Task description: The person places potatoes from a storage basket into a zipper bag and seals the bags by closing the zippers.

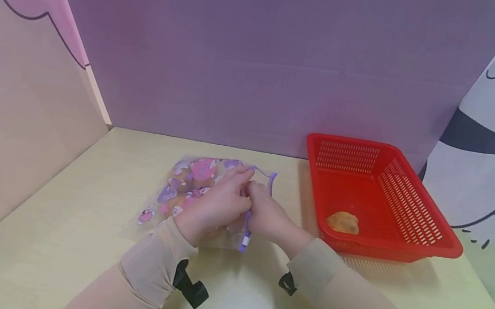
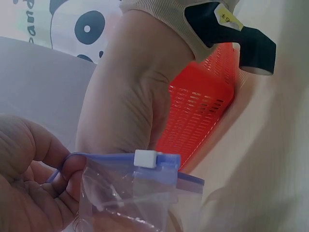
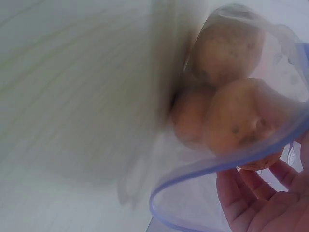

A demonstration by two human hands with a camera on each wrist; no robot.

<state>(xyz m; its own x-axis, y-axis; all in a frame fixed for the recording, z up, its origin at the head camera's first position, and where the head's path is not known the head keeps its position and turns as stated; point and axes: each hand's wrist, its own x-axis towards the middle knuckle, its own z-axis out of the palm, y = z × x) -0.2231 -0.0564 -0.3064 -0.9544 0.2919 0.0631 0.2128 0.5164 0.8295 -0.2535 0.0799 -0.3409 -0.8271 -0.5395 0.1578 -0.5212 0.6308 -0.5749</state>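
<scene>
A clear zip bag with printed pink and purple cartoon figures lies on the table, with several brown potatoes showing through its plastic. Its purple zip strip carries a white slider. My left hand lies over the bag and pinches the rim of its mouth. From the other side, my right hand reaches to the open mouth. There its fingers curl under a potato just behind the zip strip. The left hand partly hides the right fingertips in the head view.
To the right stands a red plastic basket with slotted walls, and one potato sits in its near left corner. A purple panel closes off the back of the table. Printed panels rise at both sides.
</scene>
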